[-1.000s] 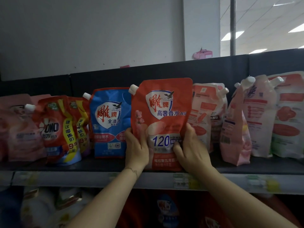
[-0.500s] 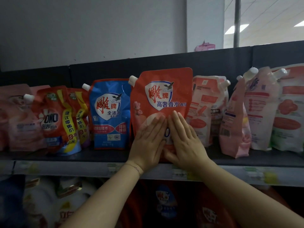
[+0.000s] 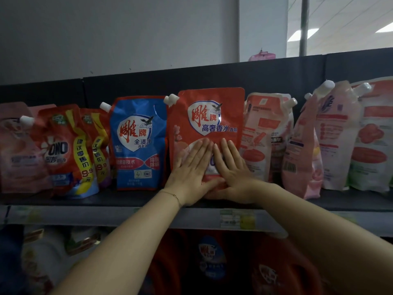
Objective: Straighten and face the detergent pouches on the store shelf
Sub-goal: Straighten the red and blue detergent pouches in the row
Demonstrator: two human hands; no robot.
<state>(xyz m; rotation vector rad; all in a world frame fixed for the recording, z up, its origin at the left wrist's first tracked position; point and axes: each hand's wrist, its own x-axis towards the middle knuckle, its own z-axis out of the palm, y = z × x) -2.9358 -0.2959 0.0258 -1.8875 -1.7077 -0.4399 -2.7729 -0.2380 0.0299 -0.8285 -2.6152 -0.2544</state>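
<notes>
Red detergent pouch (image 3: 212, 116) stands upright at the middle of the shelf (image 3: 127, 199), label forward, between the blue pouch (image 3: 138, 143) and a pale pink pouch (image 3: 265, 133) that seems to show its back. Both grips lie flat on its lower front, probably to press the soft pack back and square it so its face reads straight. The left grip (image 3: 191, 169) and right grip (image 3: 231, 169) are released, grasping nothing. Their fingers are straight and together, angled inward so the 2 sets of fingertips nearly meet, with the thumbs low near the pouch's base. Both forearms reach up from below the shelf edge.
</notes>
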